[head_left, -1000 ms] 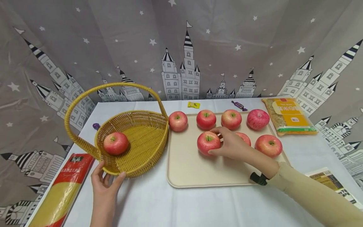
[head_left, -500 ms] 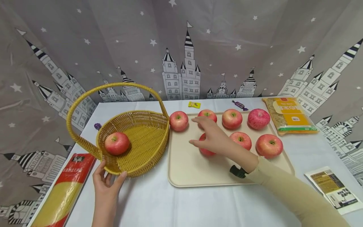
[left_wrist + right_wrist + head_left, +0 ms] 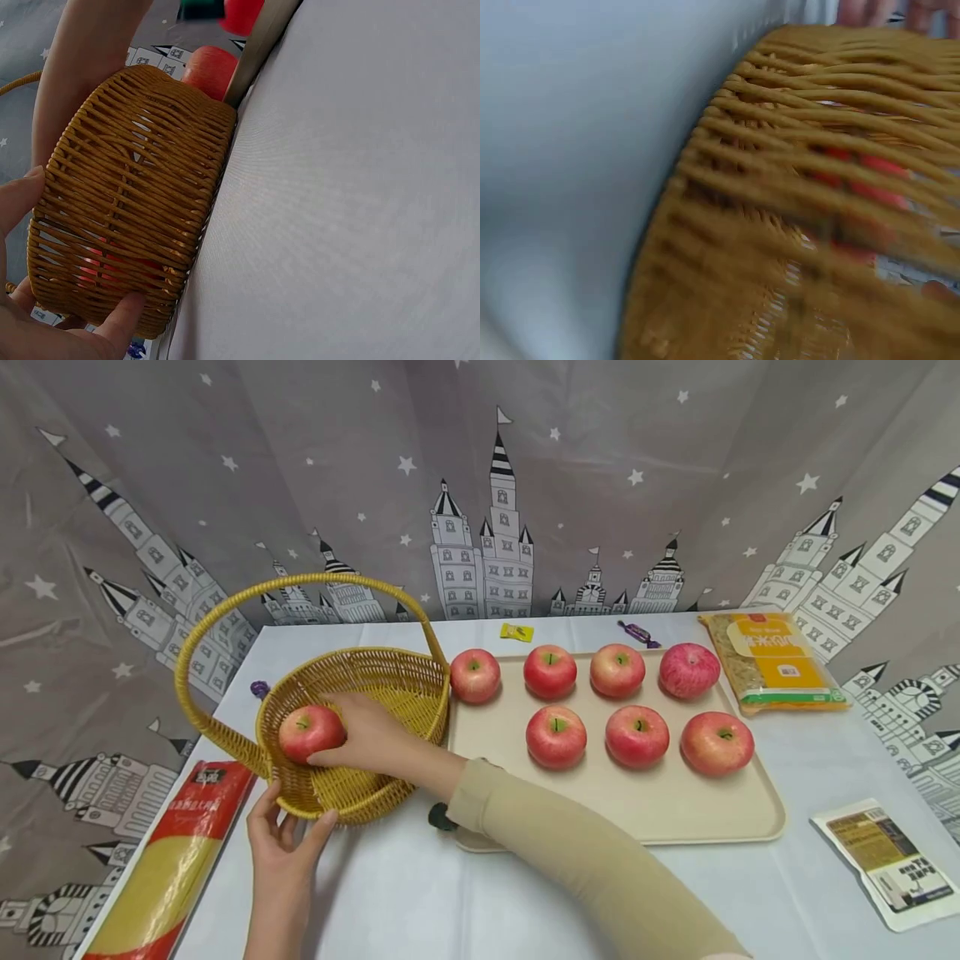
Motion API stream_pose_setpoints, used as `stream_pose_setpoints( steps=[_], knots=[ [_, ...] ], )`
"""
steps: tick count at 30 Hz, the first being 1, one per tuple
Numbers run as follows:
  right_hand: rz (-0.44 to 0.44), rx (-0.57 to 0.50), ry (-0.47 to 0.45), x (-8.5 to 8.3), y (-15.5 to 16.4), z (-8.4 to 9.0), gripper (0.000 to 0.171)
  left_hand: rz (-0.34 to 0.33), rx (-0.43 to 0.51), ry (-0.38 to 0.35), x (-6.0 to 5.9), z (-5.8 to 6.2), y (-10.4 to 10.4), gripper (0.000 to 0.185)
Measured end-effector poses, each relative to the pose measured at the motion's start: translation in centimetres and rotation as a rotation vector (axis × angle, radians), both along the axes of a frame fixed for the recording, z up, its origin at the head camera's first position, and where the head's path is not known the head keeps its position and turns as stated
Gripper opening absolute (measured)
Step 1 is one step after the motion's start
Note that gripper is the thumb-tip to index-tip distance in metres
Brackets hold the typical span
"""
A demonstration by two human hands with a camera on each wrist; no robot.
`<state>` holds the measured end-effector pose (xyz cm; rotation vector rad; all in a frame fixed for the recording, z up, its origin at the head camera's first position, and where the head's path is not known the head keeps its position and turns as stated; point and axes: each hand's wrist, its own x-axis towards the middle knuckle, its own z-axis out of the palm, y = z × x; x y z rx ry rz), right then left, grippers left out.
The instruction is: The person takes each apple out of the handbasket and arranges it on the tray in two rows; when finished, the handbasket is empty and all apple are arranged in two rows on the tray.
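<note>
A yellow wicker basket with a tall handle stands on the left of the table. My left hand holds its near rim, thumb and fingers spread along the edge; the left wrist view shows the fingers against the woven side. Inside the basket lies one red apple. My right hand reaches over the near rim and grips this apple from its right side, thumb in front and fingers behind. In the right wrist view the basket wall hides most of the apple and the hand.
Right of the basket is a beige tray with several apples in two rows. Around it lie a yellow candy, a purple candy, a grain bag and a white packet. A red spaghetti pack lies left.
My right hand has let go of an apple on the tray, moved left into the basket and taken hold of the apple there. The left hand stays on the rim.
</note>
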<state>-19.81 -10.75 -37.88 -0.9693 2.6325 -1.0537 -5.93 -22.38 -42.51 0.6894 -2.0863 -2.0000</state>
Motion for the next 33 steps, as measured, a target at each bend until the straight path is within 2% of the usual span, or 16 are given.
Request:
stream_pose_setpoints(
  steps=[4, 7, 9, 12, 15, 18, 21, 24, 28, 33],
  knots=[
    [-0.042, 0.163, -0.001, -0.7, -3.4, -0.3, 0.093, -0.001, -0.002, 0.007, 0.0, 0.1, -0.1, 0.086],
    [-0.046, 0.254, 0.008, -1.0, -4.6, -0.3, 0.09, 0.002, -0.002, 0.013, 0.0, 0.0, -0.2, 0.086],
    [-0.04, 0.27, 0.03, -1.0, -4.8, -0.4, 0.086, -0.004, 0.003, 0.023, 0.0, 0.0, -0.1, 0.086],
    [-0.021, 0.227, 0.083, -0.9, -3.9, -0.4, 0.08, -0.007, 0.007, 0.032, -0.1, -0.1, -0.1, 0.087],
    [0.021, 0.104, 0.108, -0.3, -1.3, 0.5, 0.08, 0.0, -0.003, 0.027, 0.0, -0.1, 0.0, 0.086],
    [0.059, 0.003, 0.104, 0.7, 3.0, 2.3, 0.082, 0.005, -0.019, 0.018, 0.0, 0.0, 0.1, 0.086],
    [0.068, -0.008, 0.099, 1.6, 8.1, 3.9, 0.083, 0.008, -0.034, 0.017, 0.1, 0.1, 0.2, 0.086],
    [0.028, 0.032, 0.072, 2.1, 12.8, 4.5, 0.081, 0.007, -0.023, 0.035, 0.0, 0.1, 0.2, 0.086],
    [-0.008, 0.068, -0.011, 1.8, 16.6, 3.1, 0.072, 0.004, -0.016, 0.039, 0.0, 0.1, 0.0, 0.086],
    [-0.013, 0.137, -0.088, 1.1, 17.3, 0.4, 0.072, -0.004, -0.018, 0.035, 0.3, 0.1, -0.1, 0.086]
  ],
)
